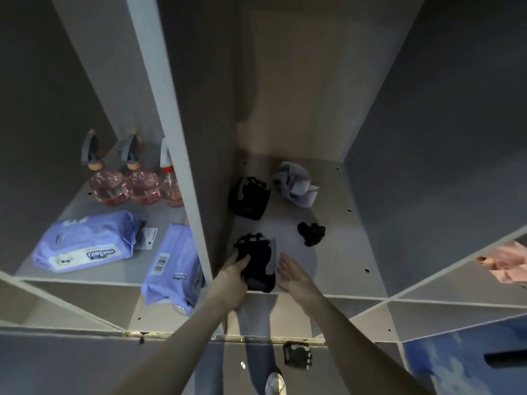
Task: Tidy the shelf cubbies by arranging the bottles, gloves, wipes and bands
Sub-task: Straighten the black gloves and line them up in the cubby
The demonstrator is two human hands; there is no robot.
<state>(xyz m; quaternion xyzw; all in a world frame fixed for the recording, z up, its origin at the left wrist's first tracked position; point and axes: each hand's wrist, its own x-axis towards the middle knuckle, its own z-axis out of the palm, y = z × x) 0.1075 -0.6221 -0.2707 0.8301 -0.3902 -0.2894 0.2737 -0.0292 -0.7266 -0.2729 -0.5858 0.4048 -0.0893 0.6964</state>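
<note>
In the middle cubby a black fingerless glove (258, 260) lies at the front edge. My left hand (232, 276) grips its left side with the thumb on top. My right hand (295, 276) sits just right of it, fingers straight, touching its edge. A second black glove (248, 198) leans against the divider further back. A small black band (311, 233) and a crumpled pale blue wipe (296, 183) lie behind on the right. The left cubby holds three pink spray bottles (107, 181) (141, 181) (170, 181) and two purple wipe packs (85, 245) (174, 269).
A grey divider (182, 166) separates the two cubbies. A pink cloth (504, 262) shows in the cubby at far right. On the floor below lies another black glove (297, 355), near a white shoe (275, 383). A blue bin (470, 366) stands at lower right.
</note>
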